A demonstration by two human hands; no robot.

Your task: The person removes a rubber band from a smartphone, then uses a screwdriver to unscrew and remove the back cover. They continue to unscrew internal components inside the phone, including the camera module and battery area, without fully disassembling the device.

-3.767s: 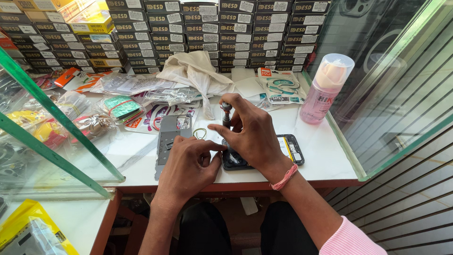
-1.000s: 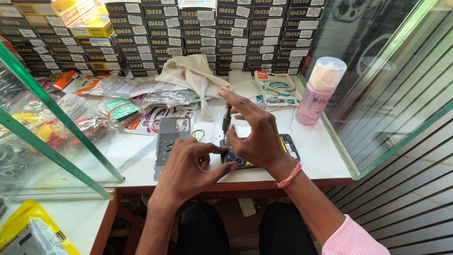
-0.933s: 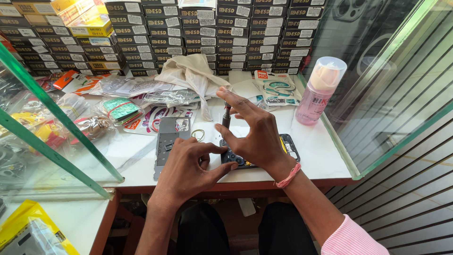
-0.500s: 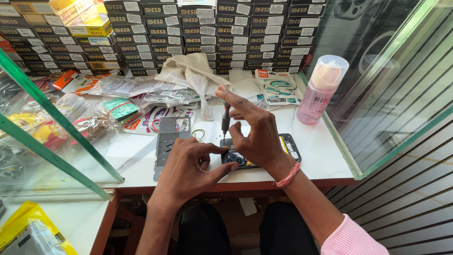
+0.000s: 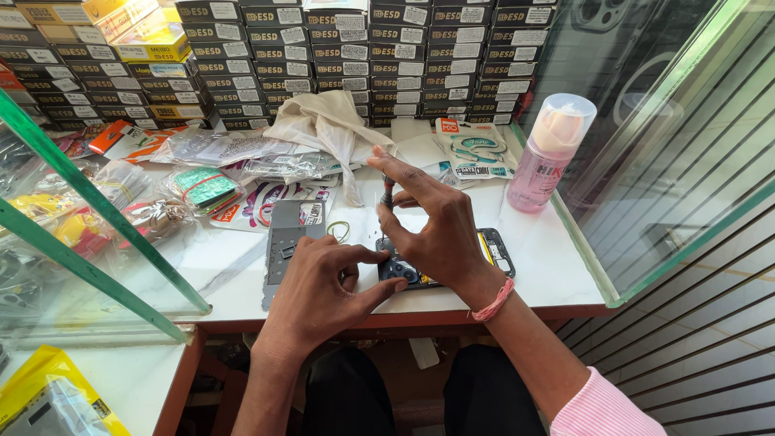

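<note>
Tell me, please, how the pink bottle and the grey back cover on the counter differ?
The pink bottle stands upright at the right edge of the counter; the grey back cover lies flat nearer the middle. The bottle is round and see-through with a clear cap; the cover is a thin, opaque rectangle. The cover lies just beside the left hand; the bottle stands apart from both hands. Both rest on the white counter.

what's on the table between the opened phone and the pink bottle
In the head view, only bare white tabletop lies between the opened phone and the pink bottle; nothing sits in that stretch.
</note>
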